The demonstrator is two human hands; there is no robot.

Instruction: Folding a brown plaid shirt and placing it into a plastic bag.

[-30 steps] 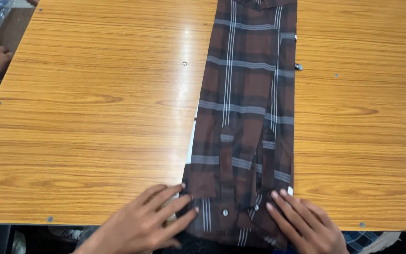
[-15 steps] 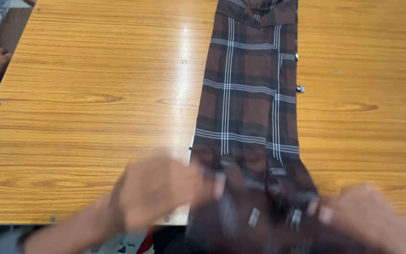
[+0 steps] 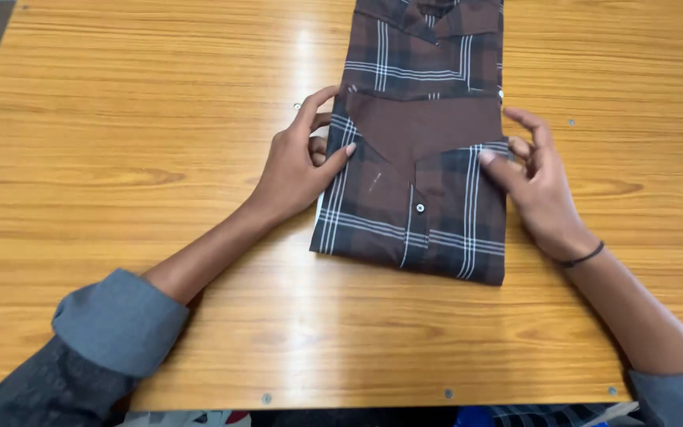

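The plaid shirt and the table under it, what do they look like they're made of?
The brown plaid shirt looks like a thin woven fabric, perhaps cotton: matte, folding in crisp flat layers, with small light buttons. The table looks like a wood-grain laminate board rather than solid wood, though that is uncertain: glossy, with a bright streak of glare and small metal screw heads set in the surface.

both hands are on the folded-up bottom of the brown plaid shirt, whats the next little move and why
Probably press the folded-up flap flat and square it. The left hand and right hand pinch the side edges of the shirt on the wooden table. The flap's top edge lies across the chest just under the collar, and its hem corners gape in a V, so it looks not yet smoothed.
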